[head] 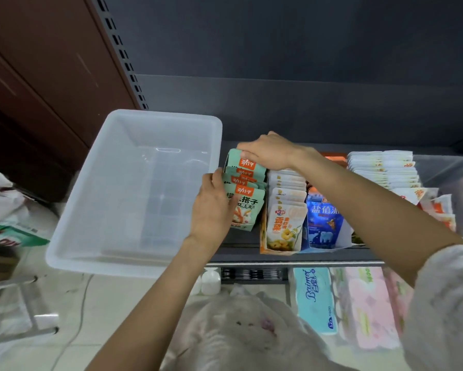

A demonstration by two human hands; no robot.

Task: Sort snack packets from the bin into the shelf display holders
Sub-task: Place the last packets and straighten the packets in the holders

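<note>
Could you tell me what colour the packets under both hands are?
Mint green packets with orange labels, head view.

At the upper left of your frame stands a dark red-brown cabinet, beside a slotted grey shelf upright. A dark back panel fills the top. Pale floor tiles run along the bottom left.
</note>
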